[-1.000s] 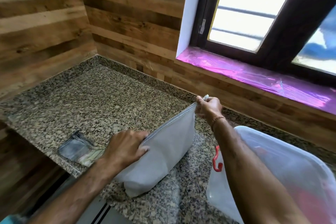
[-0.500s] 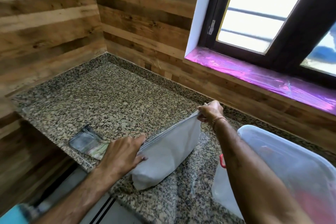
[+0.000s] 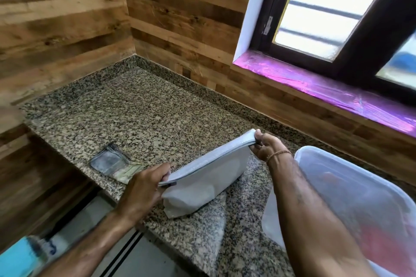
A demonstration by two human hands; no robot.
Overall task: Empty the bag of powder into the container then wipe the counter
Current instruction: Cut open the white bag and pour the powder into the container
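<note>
Bag of powder point(image 3: 209, 177), white and opaque, stands on its base near the front edge of the granite counter point(image 3: 146, 119), its long top seam stretched taut between both hands. The left hand point(image 3: 144, 189) grips the near end of that seam with fingers curled over it, and the right hand point(image 3: 267, 146) pinches the far corner between thumb and fingers. This looks like the opening step, and it will likely go best if the base stays planted on the stone and the mouth stays uppermost while the seam is parted slowly, so no powder puffs out before the bag is over the container point(image 3: 360, 186). That translucent plastic tub sits just to the right, partly behind the right forearm and cut off by the frame edge; whether its lid is on cannot be told, and a reddish blur in it is unreadable. A folded cloth point(image 3: 112, 162) lies on the counter beside the left hand, handy for the wipe. The powder itself is unseen, the left fingertips are hidden behind the seam, and whether the seam has begun to part is unclear.
</note>
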